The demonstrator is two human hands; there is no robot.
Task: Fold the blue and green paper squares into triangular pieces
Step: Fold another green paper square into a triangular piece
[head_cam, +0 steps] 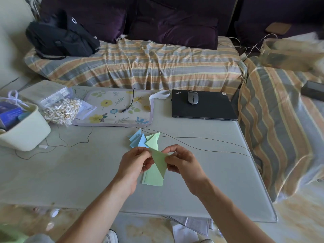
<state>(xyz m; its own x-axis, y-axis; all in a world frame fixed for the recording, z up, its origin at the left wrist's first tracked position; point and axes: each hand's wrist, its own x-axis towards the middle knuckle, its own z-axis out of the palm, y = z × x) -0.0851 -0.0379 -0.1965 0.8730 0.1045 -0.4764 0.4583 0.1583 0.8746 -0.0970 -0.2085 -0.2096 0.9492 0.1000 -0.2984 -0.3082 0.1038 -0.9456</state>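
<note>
Table (201, 181): smooth, pale grey, faintly glossy top. On it, green paper (158, 162): matt, thin, sharply creased. Blue folded pieces (138, 140) behind it: same matt paper. Floral mat (112, 106) at the table's far edge: smooth, printed. Laptop (208, 107) beside the mat: matt black plastic. Mouse (193, 97) on laptop: satin silver. Striped cover (140, 64) beyond the table: wrinkled woven cloth.

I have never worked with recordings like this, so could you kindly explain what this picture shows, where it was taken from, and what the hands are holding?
There is no machine here: one wide-angle camera worn on a person's head looks forward and down at two bare hands. The left hand and right hand together pinch a green paper that is being folded. Under it on the grey table lies more green paper; just beyond lie finished blue triangles and a green triangle. Farther back are a closed laptop with a mouse on it, a flowered mat and a cream bin.
</note>
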